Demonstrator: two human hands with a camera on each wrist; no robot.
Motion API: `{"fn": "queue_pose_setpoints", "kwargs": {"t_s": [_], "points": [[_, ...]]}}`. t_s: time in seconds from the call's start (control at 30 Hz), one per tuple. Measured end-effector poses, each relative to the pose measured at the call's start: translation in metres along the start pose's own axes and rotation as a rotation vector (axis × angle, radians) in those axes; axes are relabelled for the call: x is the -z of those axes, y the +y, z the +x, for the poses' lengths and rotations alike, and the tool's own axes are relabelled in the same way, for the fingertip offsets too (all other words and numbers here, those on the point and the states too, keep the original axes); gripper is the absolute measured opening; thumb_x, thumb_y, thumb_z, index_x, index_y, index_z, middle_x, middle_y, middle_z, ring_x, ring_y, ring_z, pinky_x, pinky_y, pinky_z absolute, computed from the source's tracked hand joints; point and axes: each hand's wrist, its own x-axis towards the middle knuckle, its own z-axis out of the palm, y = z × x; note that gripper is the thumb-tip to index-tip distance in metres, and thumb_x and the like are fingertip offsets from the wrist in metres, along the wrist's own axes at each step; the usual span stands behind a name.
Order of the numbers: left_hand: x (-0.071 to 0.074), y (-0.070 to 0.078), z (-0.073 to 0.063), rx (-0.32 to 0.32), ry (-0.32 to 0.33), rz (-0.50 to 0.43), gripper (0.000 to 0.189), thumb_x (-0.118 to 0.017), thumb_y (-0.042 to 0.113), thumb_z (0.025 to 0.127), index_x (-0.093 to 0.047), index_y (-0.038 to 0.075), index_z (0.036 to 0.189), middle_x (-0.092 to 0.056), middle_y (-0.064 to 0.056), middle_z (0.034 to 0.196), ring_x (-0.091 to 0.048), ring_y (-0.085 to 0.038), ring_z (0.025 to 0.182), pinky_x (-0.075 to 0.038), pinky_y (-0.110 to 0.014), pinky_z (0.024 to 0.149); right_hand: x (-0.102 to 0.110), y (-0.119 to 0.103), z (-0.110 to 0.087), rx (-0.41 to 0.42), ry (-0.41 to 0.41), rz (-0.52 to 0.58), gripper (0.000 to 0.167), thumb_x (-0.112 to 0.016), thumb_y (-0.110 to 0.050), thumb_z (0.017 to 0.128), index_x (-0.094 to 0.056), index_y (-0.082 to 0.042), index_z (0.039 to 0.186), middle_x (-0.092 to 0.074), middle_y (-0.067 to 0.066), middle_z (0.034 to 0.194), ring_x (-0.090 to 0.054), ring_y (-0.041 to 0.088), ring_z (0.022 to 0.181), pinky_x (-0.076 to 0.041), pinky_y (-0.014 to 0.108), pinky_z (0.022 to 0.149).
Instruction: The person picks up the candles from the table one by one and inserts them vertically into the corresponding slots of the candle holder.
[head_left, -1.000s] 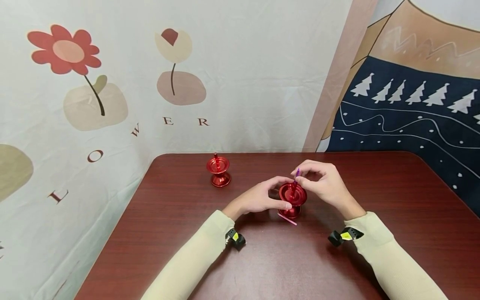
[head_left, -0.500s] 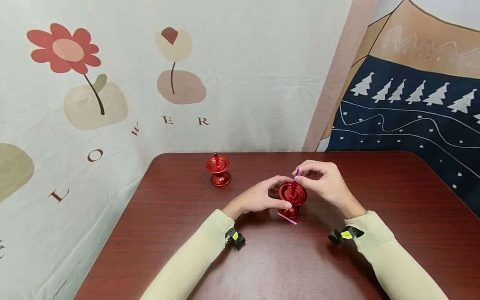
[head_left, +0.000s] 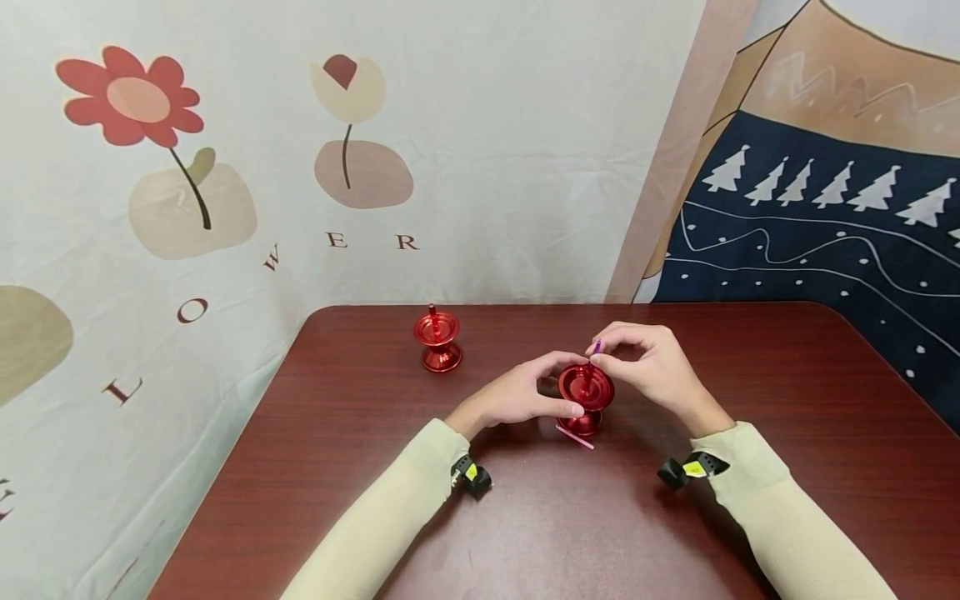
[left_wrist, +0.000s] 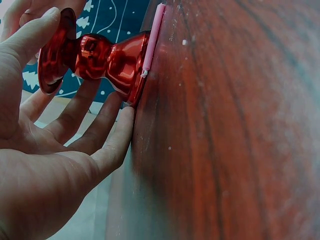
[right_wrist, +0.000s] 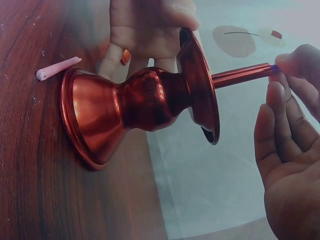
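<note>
A shiny red candlestick (head_left: pixel 586 392) stands on the table, with a wide dish, a bulbous stem and a narrow tube rising from the dish. My left hand (head_left: pixel 525 396) holds it from the left, its thumb at the near side of the dish and fingers curved behind. My right hand (head_left: pixel 654 367) pinches a slim purple candle (head_left: pixel 597 345) between thumb and fingertips. In the right wrist view, the purple candle's end (right_wrist: pixel 275 68) meets the open top of the tube (right_wrist: pixel 242 76). Most of the candle is hidden by the fingers there.
A pink candle (head_left: pixel 575 438) lies on the dark red-brown table (head_left: pixel 540 525), close to the candlestick's base. Farther back on the left stands a second red candlestick (head_left: pixel 438 343). A printed cloth (head_left: pixel 510 167) hangs behind the table's far edge.
The tip of the purple candle has shifted slightly to the right. Both hands, the candlestick and the pink candle stay about where they were.
</note>
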Motion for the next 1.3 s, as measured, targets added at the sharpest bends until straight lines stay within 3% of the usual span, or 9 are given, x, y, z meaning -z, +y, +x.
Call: {"fn": "queue_pose_setpoints", "kwargs": {"t_s": [0.37,0.6,0.8,0.9,1.07,1.3], "points": [[0.000,0.000,-0.001,0.017,0.009,-0.008,0.069,-0.088,0.021,0.096,-0.056,0.015,0.158,-0.069,0.000,0.138,-0.063,-0.008,0.127,-0.053,-0.031,0.109,0.000,-0.002,0.003,0.018,-0.037,-0.068,0.018,-0.078,0.010,0.094,-0.083,-0.006,0.098,-0.076,0.011,0.099,-0.068,0.019,0.093,-0.059,0.025,0.075],[0.000,-0.001,-0.004,0.031,0.014,0.002,0.071,-0.088,0.025,0.096,-0.056,0.017,0.159,-0.068,0.003,0.141,-0.062,-0.008,0.130,-0.052,-0.034,0.111,0.002,0.001,0.002,-0.053,-0.101,-0.053,0.016,-0.080,0.004,0.096,-0.083,-0.007,0.106,-0.077,0.010,0.105,-0.069,0.021,0.094,-0.061,0.028,0.075],[0.000,0.000,-0.004,0.042,0.014,0.006,0.074,-0.088,0.024,0.096,-0.053,0.014,0.160,-0.067,-0.001,0.143,-0.061,-0.010,0.132,-0.049,-0.032,0.113,0.007,0.013,0.000,-0.103,-0.233,-0.099,0.032,-0.087,-0.005,0.092,-0.079,-0.012,0.122,-0.076,0.003,0.117,-0.068,0.023,0.103,-0.063,0.034,0.085],[0.000,0.001,-0.003,0.060,0.014,0.017,0.073,-0.088,0.024,0.096,-0.054,0.013,0.159,-0.069,0.000,0.139,-0.063,-0.008,0.129,-0.049,-0.030,0.111,0.010,0.019,-0.002,-0.129,-0.285,-0.066,0.037,-0.089,-0.005,0.090,-0.077,-0.011,0.125,-0.073,0.005,0.122,-0.069,0.027,0.106,-0.063,0.035,0.091],[0.001,0.002,-0.003,0.088,0.008,0.028,0.068,-0.087,0.024,0.096,-0.056,0.008,0.156,-0.072,-0.001,0.134,-0.064,-0.008,0.125,-0.050,-0.028,0.110,0.013,0.026,-0.004,-0.171,-0.339,-0.005,0.045,-0.090,-0.006,0.090,-0.073,-0.008,0.132,-0.070,0.008,0.129,-0.070,0.031,0.111,-0.063,0.035,0.095],[0.002,0.002,-0.003,0.125,0.019,-0.009,0.061,-0.086,0.024,0.097,-0.061,0.007,0.150,-0.074,0.000,0.131,-0.067,-0.009,0.123,-0.050,-0.029,0.110,0.013,0.033,-0.008,-0.210,-0.383,-0.004,0.066,-0.092,-0.012,0.088,-0.065,-0.004,0.148,-0.069,0.011,0.139,-0.072,0.028,0.114,-0.063,0.040,0.095]]}}
